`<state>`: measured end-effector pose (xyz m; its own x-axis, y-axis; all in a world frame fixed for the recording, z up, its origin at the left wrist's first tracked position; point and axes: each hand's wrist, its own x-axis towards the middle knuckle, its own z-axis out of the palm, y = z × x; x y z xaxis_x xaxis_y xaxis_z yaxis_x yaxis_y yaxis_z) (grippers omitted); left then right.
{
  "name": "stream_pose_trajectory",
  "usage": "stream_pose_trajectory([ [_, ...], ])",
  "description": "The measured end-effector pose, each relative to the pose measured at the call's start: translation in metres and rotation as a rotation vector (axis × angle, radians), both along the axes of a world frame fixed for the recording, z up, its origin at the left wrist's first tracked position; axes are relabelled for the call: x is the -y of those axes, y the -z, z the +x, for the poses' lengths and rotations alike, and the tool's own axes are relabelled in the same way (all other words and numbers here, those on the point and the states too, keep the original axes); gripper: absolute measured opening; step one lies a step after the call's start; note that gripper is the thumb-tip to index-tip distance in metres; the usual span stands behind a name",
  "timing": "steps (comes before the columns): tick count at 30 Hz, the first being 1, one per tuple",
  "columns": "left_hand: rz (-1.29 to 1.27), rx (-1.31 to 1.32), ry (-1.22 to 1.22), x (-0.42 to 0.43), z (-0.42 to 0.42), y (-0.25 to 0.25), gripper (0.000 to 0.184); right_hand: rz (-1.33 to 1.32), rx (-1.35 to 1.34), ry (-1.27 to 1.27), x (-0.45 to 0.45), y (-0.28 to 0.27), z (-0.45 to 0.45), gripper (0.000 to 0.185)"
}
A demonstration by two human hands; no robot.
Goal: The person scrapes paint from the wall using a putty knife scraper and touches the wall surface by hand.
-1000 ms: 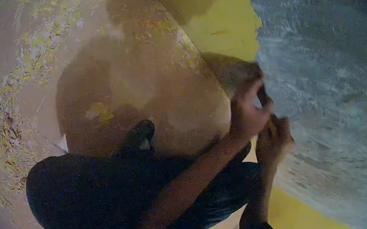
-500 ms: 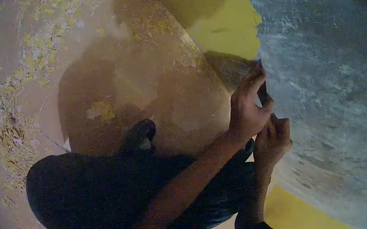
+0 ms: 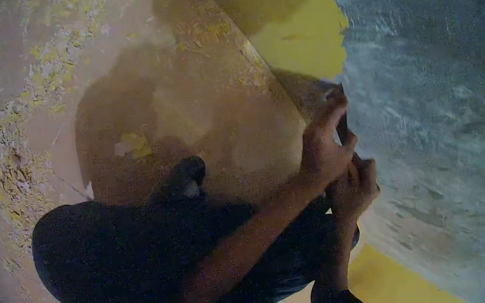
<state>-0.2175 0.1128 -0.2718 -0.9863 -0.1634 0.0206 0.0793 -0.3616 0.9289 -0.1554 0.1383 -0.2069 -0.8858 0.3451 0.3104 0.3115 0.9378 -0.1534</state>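
Note:
Both my hands are at the edge of the grey wall, where the yellow paint (image 3: 320,38) ends in a ragged line. My left hand (image 3: 323,148) is closed, thumb and fingers curled around a dark, flat scraper (image 3: 343,125). Just below it, my right hand (image 3: 356,187) is closed in a fist that seems to be around the scraper's lower end; its grip is partly hidden. The scraped wall surface (image 3: 436,95) looks grey with pale streaks.
Yellow and white paint flakes (image 3: 20,167) litter the pinkish floor (image 3: 241,145) on the left. One larger flake (image 3: 137,145) lies in my shadow. My bent leg (image 3: 113,254) and dark shoe (image 3: 186,176) are below. More yellow paint (image 3: 395,273) shows at lower right.
Both hands have shifted slightly left, with the scraper still between them. The view has moved a little; the rest looks the same.

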Motion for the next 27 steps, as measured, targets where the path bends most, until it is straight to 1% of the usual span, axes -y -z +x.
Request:
stream_pose_trajectory([
  [1,-0.007,-0.005,-0.015,0.002,-0.007,0.002,0.050,-0.078,-0.032,0.070,0.006,-0.001,-0.002,0.021],
  [2,0.014,0.035,0.015,0.002,-0.008,0.004,0.050,-0.081,-0.026,0.064,0.005,0.002,-0.008,0.021],
  [4,0.045,0.098,0.083,-0.003,0.003,0.009,0.051,-0.033,0.063,0.089,-0.001,0.004,-0.008,0.023],
  [6,0.065,0.095,0.116,-0.003,0.000,0.011,0.051,-0.014,0.077,0.076,-0.012,0.001,0.009,0.025],
  [7,0.063,0.083,0.109,-0.003,0.000,0.008,0.051,-0.005,0.071,0.030,-0.014,0.002,0.009,0.026],
  [9,-0.019,-0.012,0.011,0.001,-0.001,0.002,0.050,-0.040,0.006,-0.003,-0.011,0.004,-0.001,0.025],
  [10,-0.026,-0.008,0.010,0.001,-0.004,0.007,0.050,-0.066,-0.029,-0.005,-0.009,0.005,0.001,0.024],
  [12,0.076,0.134,0.126,-0.005,-0.003,0.013,0.049,-0.093,0.030,0.062,-0.009,0.007,-0.001,0.023],
  [13,0.080,0.141,0.142,-0.006,0.004,0.010,0.049,-0.120,0.074,0.117,-0.008,0.005,0.000,0.022],
  [14,0.036,0.063,0.084,-0.004,0.004,0.006,0.048,-0.119,0.068,0.118,-0.006,0.001,0.002,0.022],
  [15,-0.014,-0.023,0.017,-0.002,0.000,0.005,0.048,-0.104,0.035,0.116,-0.004,-0.001,0.004,0.021],
  [16,-0.021,-0.035,0.005,0.000,-0.006,0.006,0.048,-0.093,0.004,0.108,-0.002,-0.001,0.002,0.021],
  [17,-0.021,-0.013,0.019,0.001,-0.009,0.008,0.048,-0.101,-0.001,0.099,-0.003,0.003,-0.005,0.021],
  [19,-0.018,0.036,0.058,-0.002,-0.003,0.011,0.048,-0.030,0.030,0.024,-0.009,0.008,-0.005,0.022],
  [21,0.024,0.064,0.046,-0.007,-0.004,0.014,0.048,-0.042,0.031,0.037,-0.014,0.004,0.008,0.021],
  [25,-0.044,0.038,0.037,0.000,-0.015,0.014,0.048,-0.053,-0.026,-0.041,-0.015,0.016,-0.010,0.019],
  [27,0.112,0.223,0.106,-0.001,-0.017,0.016,0.048,-0.054,0.046,-0.030,-0.015,0.009,0.001,0.018],
])
